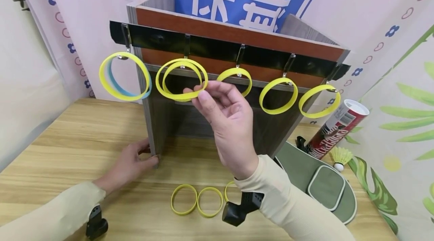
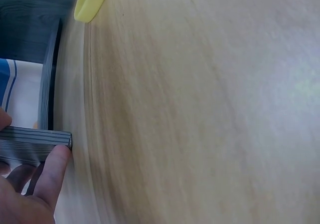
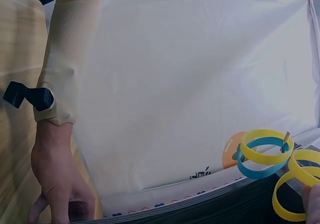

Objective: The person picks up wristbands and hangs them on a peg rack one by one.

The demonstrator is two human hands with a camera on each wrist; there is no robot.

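My right hand (image 1: 232,124) pinches a yellow wristband (image 1: 191,95) between thumb and fingers, up at the second hook from the left. Another yellow band hangs at that hook, and the two rings overlap in the head view. On the leftmost hook, a yellow band (image 1: 103,73) hangs with a blue band (image 3: 252,173). Single yellow bands hang from the other hooks, one of them (image 1: 234,71) partly behind my right fingers. Low on the left, my left hand (image 1: 127,165) grips the front edge of the grey side panel (image 2: 37,139), near the tabletop.
A black strip (image 1: 210,45) with several hooks crosses the front of the wooden stand (image 1: 237,32). Yellow bands (image 1: 184,214) lie on the table (image 1: 68,147). To the right are a red canister (image 1: 333,130), a green pouch (image 1: 301,169) and a shuttlecock (image 1: 340,157).
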